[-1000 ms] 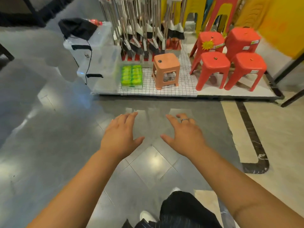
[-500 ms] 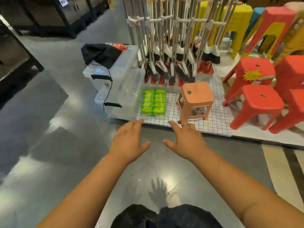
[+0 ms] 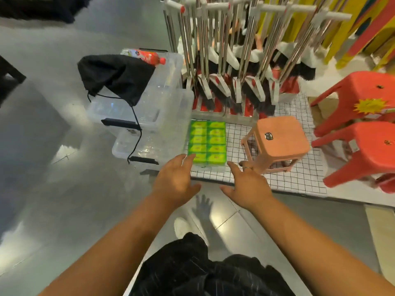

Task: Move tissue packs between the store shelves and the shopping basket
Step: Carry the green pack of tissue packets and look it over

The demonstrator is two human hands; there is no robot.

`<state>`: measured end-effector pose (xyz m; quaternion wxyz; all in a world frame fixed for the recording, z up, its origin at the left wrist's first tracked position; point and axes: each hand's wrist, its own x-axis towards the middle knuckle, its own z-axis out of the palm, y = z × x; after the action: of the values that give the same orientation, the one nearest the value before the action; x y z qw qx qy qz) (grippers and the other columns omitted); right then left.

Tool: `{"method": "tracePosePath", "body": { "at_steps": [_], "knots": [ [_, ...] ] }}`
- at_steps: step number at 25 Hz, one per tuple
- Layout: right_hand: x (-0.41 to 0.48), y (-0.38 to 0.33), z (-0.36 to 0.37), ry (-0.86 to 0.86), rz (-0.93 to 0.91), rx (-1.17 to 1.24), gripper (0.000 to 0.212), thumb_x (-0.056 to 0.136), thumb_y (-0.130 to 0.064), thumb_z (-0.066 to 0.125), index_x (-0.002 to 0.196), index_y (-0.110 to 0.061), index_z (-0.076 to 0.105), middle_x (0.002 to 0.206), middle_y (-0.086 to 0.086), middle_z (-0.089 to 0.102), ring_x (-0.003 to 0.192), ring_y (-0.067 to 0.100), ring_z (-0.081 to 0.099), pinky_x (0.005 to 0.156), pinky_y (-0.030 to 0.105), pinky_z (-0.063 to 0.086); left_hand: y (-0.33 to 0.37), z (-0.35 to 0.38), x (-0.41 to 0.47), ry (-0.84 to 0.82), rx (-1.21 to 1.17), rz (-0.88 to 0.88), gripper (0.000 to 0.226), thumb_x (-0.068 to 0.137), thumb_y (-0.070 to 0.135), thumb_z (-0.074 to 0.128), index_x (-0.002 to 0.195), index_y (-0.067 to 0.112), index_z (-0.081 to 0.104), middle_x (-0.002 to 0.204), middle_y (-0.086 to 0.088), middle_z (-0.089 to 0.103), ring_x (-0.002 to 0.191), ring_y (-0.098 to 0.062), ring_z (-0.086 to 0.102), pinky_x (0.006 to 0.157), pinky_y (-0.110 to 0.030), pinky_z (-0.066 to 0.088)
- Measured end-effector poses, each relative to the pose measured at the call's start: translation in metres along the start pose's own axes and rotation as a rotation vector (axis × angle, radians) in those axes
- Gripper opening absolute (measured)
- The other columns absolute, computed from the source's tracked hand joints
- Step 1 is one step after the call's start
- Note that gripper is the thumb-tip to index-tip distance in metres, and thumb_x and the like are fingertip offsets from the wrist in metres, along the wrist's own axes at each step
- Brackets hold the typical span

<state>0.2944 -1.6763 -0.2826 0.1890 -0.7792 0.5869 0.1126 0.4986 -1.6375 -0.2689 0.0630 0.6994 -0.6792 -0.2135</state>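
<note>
Grey polished floor ran up to a low white display platform covered with a black-lined grid sheet. On that sheet, at its near left corner, lay the green tissue pack bundle, ten small packs in two columns under clear wrap. Both hands reached toward it with fingers spread and empty, neither grip closed on anything. The left hand hovered at the bundle's near left corner, its fingertips overlapping the closest pack in the head view; whether they touched it could not be told. The right hand, with a ring on one finger, sat just off the bundle's near right corner, between the bundle and the peach stool, apart from both. Just left of the bundle stood stacked clear storage bins, with a black drawstring bag draped over the top one and a red bottle lying behind it. Behind the bundle rose a rack of brooms with metal handles. Red stools stood to the far right. Near the bottom edge showed dark striped clothing and one white shoe.
</note>
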Motion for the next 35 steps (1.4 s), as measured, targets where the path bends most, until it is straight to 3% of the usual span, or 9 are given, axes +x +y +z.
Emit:
{"method": "tracePosePath", "body": {
  "at_steps": [7, 11, 16, 22, 27, 30, 33, 35],
  "knots": [
    [0.165, 0.001, 0.016, -0.121, 0.083, 0.026, 0.077, 0.09, -0.058, 0.05, 0.152, -0.024, 0.018, 0.151, 0.014, 0.028, 0.132, 0.035, 0.037, 0.095, 0.042, 0.044, -0.051, 0.038, 0.141, -0.282, -0.096, -0.102, 0.079, 0.087, 0.048, 0.061, 0.151, 0.023, 0.022, 0.152, -0.005, 0.032, 0.137, -0.025, 0.033, 0.11, -0.035, 0.029],
    [0.288, 0.027, 0.057, -0.165, 0.049, -0.054, 0.076, 0.09, -0.058, 0.05, 0.151, -0.024, 0.021, 0.149, 0.014, 0.03, 0.129, 0.036, 0.039, 0.097, 0.042, 0.044, -0.08, 0.114, 0.22, -0.357, -0.305, -0.325, 0.077, 0.085, 0.046, 0.064, 0.148, 0.024, 0.027, 0.146, -0.003, 0.04, 0.134, -0.02, 0.037, 0.107, -0.032, 0.033],
    [0.457, 0.061, 0.138, -0.234, -0.045, -0.153, 0.083, 0.088, -0.058, 0.055, 0.153, -0.022, 0.017, 0.15, 0.015, 0.026, 0.129, 0.037, 0.036, 0.094, 0.044, 0.043, -0.115, 0.234, 0.305, -0.371, -0.47, -0.57, 0.076, 0.087, 0.045, 0.063, 0.15, 0.025, 0.024, 0.152, 0.003, 0.032, 0.141, -0.015, 0.028, 0.11, -0.027, 0.027],
    [0.625, 0.099, 0.235, -0.271, -0.161, -0.299, 0.096, 0.077, -0.065, 0.065, 0.15, -0.022, 0.02, 0.147, 0.017, 0.026, 0.128, 0.039, 0.035, 0.096, 0.048, 0.041, -0.147, 0.375, 0.371, -0.41, -0.798, -0.958, 0.077, 0.085, 0.047, 0.067, 0.148, 0.029, 0.027, 0.146, 0.001, 0.042, 0.13, -0.019, 0.045, 0.096, -0.026, 0.037],
    [0.736, 0.107, 0.279, -0.199, -0.19, -0.339, 0.118, 0.067, -0.077, 0.063, 0.154, -0.024, 0.004, 0.158, 0.015, 0.011, 0.142, 0.039, 0.02, 0.113, 0.052, 0.026, -0.167, 0.467, 0.396, -0.374, -1.095, -1.205, 0.079, 0.086, 0.048, 0.065, 0.148, 0.02, 0.026, 0.138, 0.0, 0.045, 0.123, -0.02, 0.046, 0.097, -0.029, 0.035],
    [0.76, 0.118, 0.295, -0.26, -0.179, -0.326, 0.124, 0.065, -0.083, 0.059, 0.154, -0.027, -0.007, 0.162, 0.011, 0.002, 0.148, 0.036, 0.008, 0.118, 0.054, 0.013, -0.171, 0.495, 0.408, -0.296, -1.221, -1.319, 0.101, 0.071, 0.061, 0.07, 0.15, 0.021, 0.021, 0.141, -0.007, 0.049, 0.127, -0.027, 0.049, 0.105, -0.039, 0.04],
    [0.751, 0.119, 0.304, -0.289, -0.15, -0.275, 0.133, 0.058, -0.086, 0.06, 0.154, -0.023, -0.008, 0.158, 0.015, 0.015, 0.145, 0.037, 0.014, 0.115, 0.054, 0.017, -0.18, 0.505, 0.417, -0.132, -1.327, -1.329, 0.098, 0.057, 0.066, 0.074, 0.138, 0.024, 0.04, 0.124, -0.002, 0.064, 0.115, -0.025, 0.06, 0.1, -0.046, 0.047],
    [0.732, 0.126, 0.301, -0.268, -0.06, -0.207, 0.136, 0.051, -0.085, 0.067, 0.153, -0.016, 0.009, 0.148, 0.018, 0.029, 0.137, 0.039, 0.026, 0.108, 0.054, 0.027, -0.187, 0.5, 0.421, -0.017, -1.426, -1.354, 0.096, 0.051, 0.064, 0.075, 0.135, 0.029, 0.043, 0.121, 0.003, 0.064, 0.111, -0.024, 0.062, 0.092, -0.043, 0.05]
  ]
}}
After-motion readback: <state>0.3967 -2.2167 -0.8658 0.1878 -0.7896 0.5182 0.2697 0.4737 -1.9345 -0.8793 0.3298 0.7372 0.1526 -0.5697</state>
